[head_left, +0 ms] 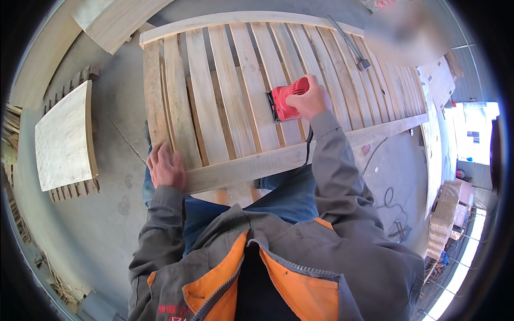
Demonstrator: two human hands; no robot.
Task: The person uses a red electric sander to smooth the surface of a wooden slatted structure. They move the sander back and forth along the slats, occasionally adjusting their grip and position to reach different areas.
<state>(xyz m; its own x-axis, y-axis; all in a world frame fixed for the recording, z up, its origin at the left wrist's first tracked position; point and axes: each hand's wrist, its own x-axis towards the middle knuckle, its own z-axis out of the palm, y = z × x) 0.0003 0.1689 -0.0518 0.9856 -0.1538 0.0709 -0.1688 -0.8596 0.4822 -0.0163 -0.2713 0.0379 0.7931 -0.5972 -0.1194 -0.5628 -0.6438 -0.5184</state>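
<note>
A slatted wooden bed frame (235, 164), made of pale slats between two long rails, lies across in front of me. My right hand (313, 99) is wrapped round a red electric sander (286, 100). The sander's dark base is against the slats near the middle, and its black cord (309, 143) hangs down past the near rail. My left hand (166, 167) lies on the near left corner of the frame, fingers stretched out over the wood. Toward the far right, a hammer-like tool (364, 65) with a thin handle and a squarish dark head rests on the slats.
At left, a pale board stack (64, 136) sits on a slatted base on the grey floor (115, 214). Large wooden panels (115, 21) stand at the far left. A cord (393, 200) trails over the floor at right, near stacked timber (444, 214). A blurred patch covers the upper right.
</note>
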